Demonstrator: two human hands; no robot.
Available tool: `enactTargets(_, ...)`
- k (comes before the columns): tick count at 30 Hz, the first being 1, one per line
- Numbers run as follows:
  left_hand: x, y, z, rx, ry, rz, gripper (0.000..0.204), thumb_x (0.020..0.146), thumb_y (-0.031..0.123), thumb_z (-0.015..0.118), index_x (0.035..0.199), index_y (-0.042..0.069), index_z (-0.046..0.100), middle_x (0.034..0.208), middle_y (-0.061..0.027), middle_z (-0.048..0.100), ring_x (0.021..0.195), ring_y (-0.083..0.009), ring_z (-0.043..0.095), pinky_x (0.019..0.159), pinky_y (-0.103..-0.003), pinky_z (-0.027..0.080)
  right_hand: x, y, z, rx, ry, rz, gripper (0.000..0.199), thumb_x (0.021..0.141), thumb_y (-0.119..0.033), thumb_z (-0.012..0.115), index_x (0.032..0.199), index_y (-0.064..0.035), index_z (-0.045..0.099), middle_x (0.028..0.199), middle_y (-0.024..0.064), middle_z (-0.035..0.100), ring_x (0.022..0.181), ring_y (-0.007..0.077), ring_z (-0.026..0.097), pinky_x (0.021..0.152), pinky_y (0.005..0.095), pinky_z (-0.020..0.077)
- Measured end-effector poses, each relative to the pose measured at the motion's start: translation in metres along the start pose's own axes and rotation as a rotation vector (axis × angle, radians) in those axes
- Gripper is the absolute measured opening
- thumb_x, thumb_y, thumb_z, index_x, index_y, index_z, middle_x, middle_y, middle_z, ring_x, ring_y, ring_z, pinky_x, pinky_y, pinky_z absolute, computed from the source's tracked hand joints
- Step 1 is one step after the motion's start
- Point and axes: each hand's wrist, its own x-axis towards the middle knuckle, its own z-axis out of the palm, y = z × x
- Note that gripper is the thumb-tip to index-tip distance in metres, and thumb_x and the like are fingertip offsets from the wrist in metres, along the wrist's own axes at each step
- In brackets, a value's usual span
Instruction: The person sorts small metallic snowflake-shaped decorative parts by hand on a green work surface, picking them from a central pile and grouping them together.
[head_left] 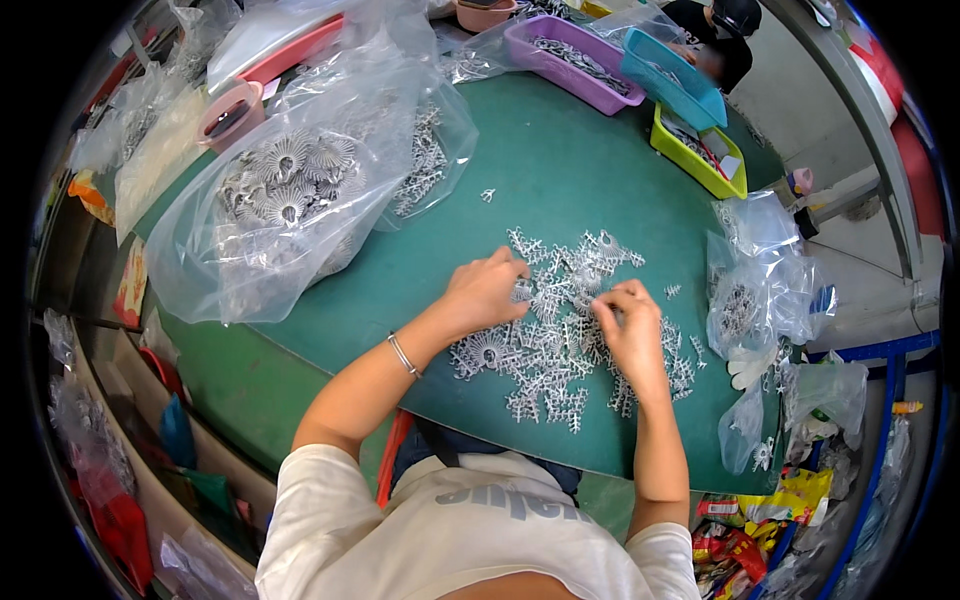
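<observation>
On a green worktop (560,160), silvery branched pieces (553,362) lie heaped, apparently for easy reach, between and around the left hand (487,290) and right hand (633,325), fingers curled (whether either grip holds one, I cannot tell).

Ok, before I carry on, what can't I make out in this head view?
All in the head view:
1. Whether the left hand grips a piece: the hand itself covers its grasp.
2. What the right hand pinches, if anything: likewise covered.
3. The count in the silvery pile: small pieces overlap.
4. Pieces deep in the large clear bag: upper pieces and creased plastic hide them.
5. The whole pink tub at top centre: the picture's edge cuts it.
</observation>
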Motion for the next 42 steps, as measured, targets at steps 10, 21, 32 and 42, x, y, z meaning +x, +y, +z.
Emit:
enactTargets(10, 0.015, -0.016, 0.0, -0.501, -0.024, -0.093, 0.036, 0.072, 0.017, 0.063, 0.106, 0.005, 0.058, 0.089, -0.0088, 0.059, 0.068, -0.019, 0.057, 0.056, -0.03, 0.045, 0.001, 0.029, -0.006, 2.172, -0.094, 0.615, 0.006, 0.084, -0.008, 0.052, 0.081, -0.0038, 0.049, 0.1, 0.0152, 0.05, 0.095, 0.0276, 0.052, 0.057, 0.0294, 0.0564)
enactTargets(21, 0.02, -0.022, -0.012, -2.098, -0.339, -0.226, 0.033, 0.085, 0.015, 0.046, 0.115, 0.001, 0.046, 0.084, -0.0071, 0.05, 0.063, -0.0132, 0.047, 0.04, -0.02, 0.037, 0.027, 0.044, 0.006, 0.381, -0.122, 0.261, 0.021, 0.079, -0.006, 0.062, 0.1, -0.0025, 0.064, 0.073, 0.0093, 0.057, 0.061, 0.0149, 0.055, 0.059, 0.0268, 0.0487)
enactTargets(32, 0.022, -0.023, -0.003, -1.969, -0.102, -0.274, 0.029, 0.082, 0.008, 0.051, 0.11, 0.002, 0.047, 0.088, -0.0077, 0.052, 0.069, -0.0145, 0.05, 0.044, -0.02, 0.039, 0.062, 0.035, 0.006, -0.358, -0.503, 0.028, 0.031, 0.066, -0.005, 0.07, 0.095, -0.0028, 0.059, 0.083, 0.0186, 0.062, 0.08, 0.0339, 0.06, 0.069, 0.0418, 0.0477)
enactTargets(42, 0.022, -0.022, -0.003, -1.93, -0.088, -0.246, 0.027, 0.081, 0.008, 0.052, 0.107, 0.0, 0.051, 0.082, -0.0049, 0.052, 0.065, -0.0117, 0.049, 0.045, -0.02, 0.036, 0.044, 0.052, -0.013, 0.04, -0.353, 0.1, 0.015, 0.068, -0.002, 0.071, 0.077, 0.0021, 0.059, 0.065, 0.0061, 0.057, 0.062, 0.0131, 0.053, 0.052, 0.0263, 0.0418)
